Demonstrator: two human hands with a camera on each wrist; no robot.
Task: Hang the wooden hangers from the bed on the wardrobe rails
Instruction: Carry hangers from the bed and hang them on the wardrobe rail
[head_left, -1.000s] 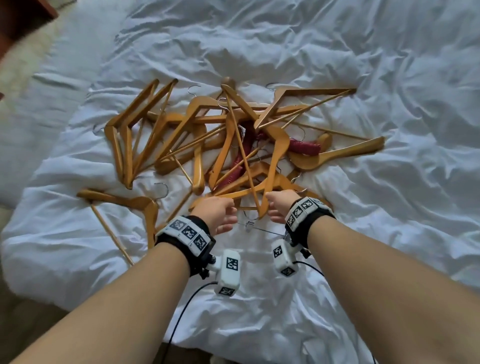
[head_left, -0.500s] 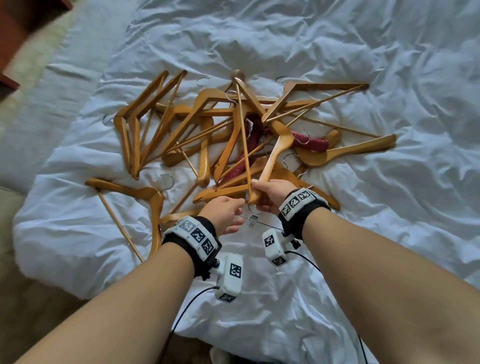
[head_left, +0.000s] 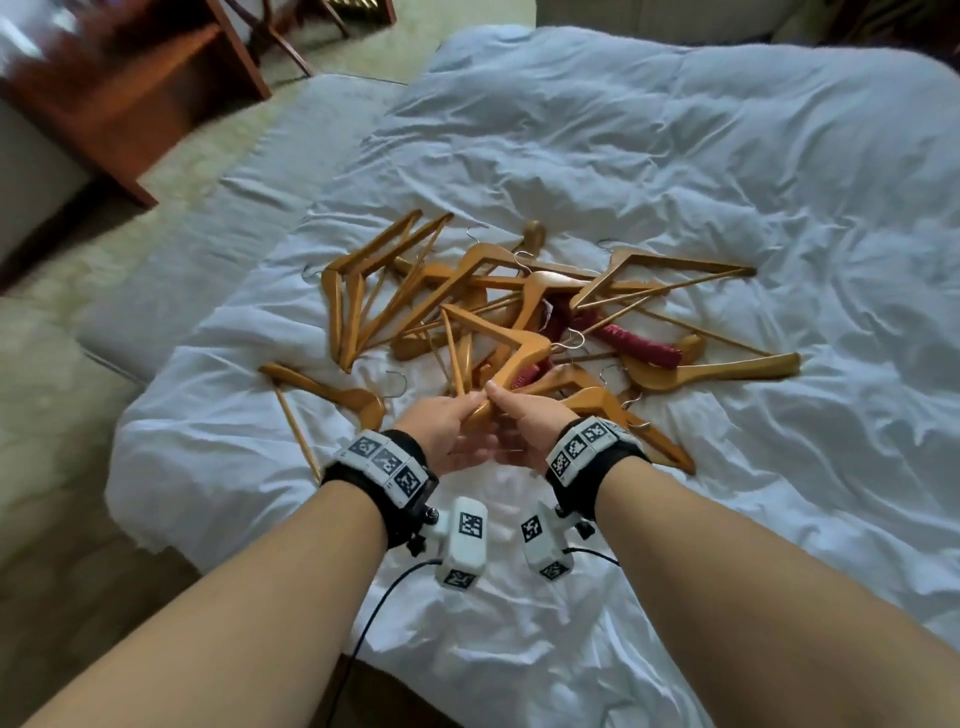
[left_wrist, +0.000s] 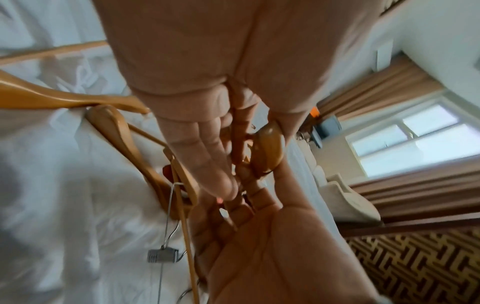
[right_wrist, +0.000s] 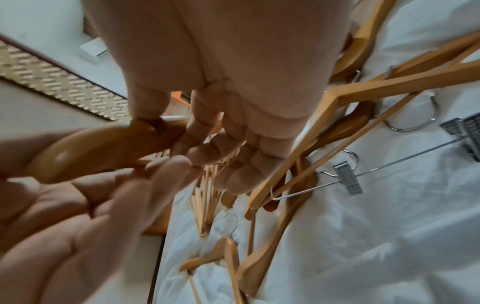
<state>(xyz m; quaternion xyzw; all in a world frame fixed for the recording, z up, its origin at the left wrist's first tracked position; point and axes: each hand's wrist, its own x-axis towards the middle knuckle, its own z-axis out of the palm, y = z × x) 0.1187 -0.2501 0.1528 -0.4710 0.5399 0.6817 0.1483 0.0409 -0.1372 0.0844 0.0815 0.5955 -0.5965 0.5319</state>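
My two hands have come up off the bed a little since a moment ago, and they now meet on the near end of one wooden hanger (head_left: 511, 364) in the middle of the frame. My left hand (head_left: 448, 426) pinches that rounded end with thumb and fingers; my right hand (head_left: 524, 423) has its thumb on it too, the other fingers loosely bent under. The hanger is lifted at my end while its far arm and hook still sit in the pile of hangers (head_left: 467, 291) just above my hands. I think I am passing it to one hand, so the first pull-out is nearly done. No hanger is on a rail yet; I see no wardrobe. The bed (head_left: 727, 156) holds all the rest, with a red padded hanger (head_left: 641, 345) mixed in.
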